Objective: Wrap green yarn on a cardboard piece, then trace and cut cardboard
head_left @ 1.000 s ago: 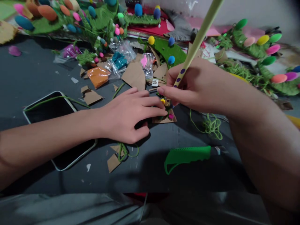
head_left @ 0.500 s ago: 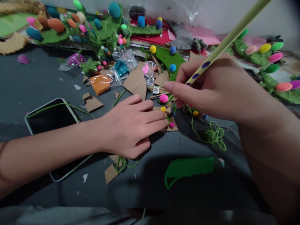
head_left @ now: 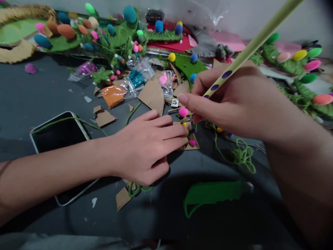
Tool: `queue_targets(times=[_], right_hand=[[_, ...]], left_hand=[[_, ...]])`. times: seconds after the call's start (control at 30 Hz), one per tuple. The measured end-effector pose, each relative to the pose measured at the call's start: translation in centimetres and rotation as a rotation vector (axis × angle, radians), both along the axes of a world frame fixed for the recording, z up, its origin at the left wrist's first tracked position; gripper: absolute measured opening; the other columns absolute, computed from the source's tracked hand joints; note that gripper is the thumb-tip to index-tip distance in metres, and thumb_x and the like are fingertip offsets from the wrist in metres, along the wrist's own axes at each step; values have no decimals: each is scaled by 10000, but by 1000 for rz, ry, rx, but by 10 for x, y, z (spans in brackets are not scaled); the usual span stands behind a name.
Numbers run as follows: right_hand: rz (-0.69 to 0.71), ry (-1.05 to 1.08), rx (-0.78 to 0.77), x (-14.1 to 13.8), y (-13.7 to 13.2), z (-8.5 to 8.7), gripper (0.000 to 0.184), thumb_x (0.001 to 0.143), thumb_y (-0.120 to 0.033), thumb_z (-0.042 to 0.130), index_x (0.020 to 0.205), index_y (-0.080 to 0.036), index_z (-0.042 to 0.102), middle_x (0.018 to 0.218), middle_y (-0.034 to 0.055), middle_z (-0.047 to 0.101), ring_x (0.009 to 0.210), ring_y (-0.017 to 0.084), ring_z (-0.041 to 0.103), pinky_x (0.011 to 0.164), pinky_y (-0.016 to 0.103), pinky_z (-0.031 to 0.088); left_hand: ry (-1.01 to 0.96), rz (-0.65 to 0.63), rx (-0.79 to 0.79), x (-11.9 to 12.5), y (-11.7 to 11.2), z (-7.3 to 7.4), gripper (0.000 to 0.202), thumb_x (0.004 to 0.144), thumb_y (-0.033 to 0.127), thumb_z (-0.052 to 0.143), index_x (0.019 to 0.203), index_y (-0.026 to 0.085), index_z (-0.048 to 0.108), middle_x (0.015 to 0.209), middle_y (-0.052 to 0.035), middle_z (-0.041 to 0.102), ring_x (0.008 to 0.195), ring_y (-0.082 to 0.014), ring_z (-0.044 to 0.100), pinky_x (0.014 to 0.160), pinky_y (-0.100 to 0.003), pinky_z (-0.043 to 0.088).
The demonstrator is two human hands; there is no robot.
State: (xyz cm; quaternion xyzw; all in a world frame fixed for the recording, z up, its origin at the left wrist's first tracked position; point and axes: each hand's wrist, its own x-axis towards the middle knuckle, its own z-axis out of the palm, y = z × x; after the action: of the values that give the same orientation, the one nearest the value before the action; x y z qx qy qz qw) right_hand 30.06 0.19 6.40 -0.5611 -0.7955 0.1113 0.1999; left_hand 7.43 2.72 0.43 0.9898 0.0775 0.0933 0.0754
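Okay, right hand (head_left: 234,100) has its grip clamped pencil-style low on a pale green dotted stick (head_left: 250,48). The stick's lower end meets a pink pom-pom (head_left: 183,112) just above a small cardboard piece (head_left: 195,146), which lies on the dark table (head_left: 39,90) in the middle of the view. Left hand (head_left: 145,149) lies on that piece with its grip apart, fingers stretched flat over the near edge and pinning it, not pinching. The pom-pom looks very light, soft and squashy and likely to roll, so it is better nudged with the stick tip than squeezed. The cardboard looks thin, light and fairly stiff and would probably slide on the table, so a flat press on its bare edge, away from the small balls stuck on it, suits it. The stick seems light and rigid, and holding it low near the tip gives the best control. A green yarn tangle (head_left: 241,156), a green cutter (head_left: 213,196) and a phone (head_left: 57,135) lie near. Against a second ago, no pink pom-pom shows at the tip then, and the stick now leans further right; the left hand keeps the same press.
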Motion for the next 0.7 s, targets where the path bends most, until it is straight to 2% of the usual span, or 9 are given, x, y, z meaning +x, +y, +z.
queue_targets(times=[0.17, 0.33, 0.53, 0.7], right_hand=[[18, 12, -31, -1, 2, -5, 338, 1005, -318, 659, 684, -229, 606, 554, -47, 479, 545, 127, 429, 749, 348, 468], [52, 58, -75, -3, 2, -9, 328, 1002, -280, 651, 680, -229, 618, 517, -57, 464, 483, 111, 405, 630, 322, 451], [88, 107, -163, -6, 1, -10, 345, 1026, -295, 637, 694, -232, 572, 569, -35, 556, 504, 123, 479, 559, 311, 435], [101, 134, -229, -6, 0, -11, 356, 1027, -303, 633, 696, -239, 518, 565, -40, 528, 517, 130, 491, 507, 300, 364]], left_hand=[[23, -4, -9, -2, 0, 3, 480, 906, 235, 514, 1341, 172, 708, 1342, -72, 766, 985, -266, 677, 785, -475, 413], [68, -31, 23, -4, -3, 4, 601, 886, 243, 500, 1471, 176, 620, 1371, -74, 755, 974, -271, 707, 727, -474, 406], [72, 3, 72, -6, -13, 5, 541, 958, 245, 427, 1468, 189, 599, 1283, -61, 789, 806, -235, 717, 697, -463, 414], [98, -32, 157, -9, -19, 4, 574, 891, 288, 542, 1446, 165, 621, 1407, -137, 712, 697, -214, 655, 651, -438, 403]])
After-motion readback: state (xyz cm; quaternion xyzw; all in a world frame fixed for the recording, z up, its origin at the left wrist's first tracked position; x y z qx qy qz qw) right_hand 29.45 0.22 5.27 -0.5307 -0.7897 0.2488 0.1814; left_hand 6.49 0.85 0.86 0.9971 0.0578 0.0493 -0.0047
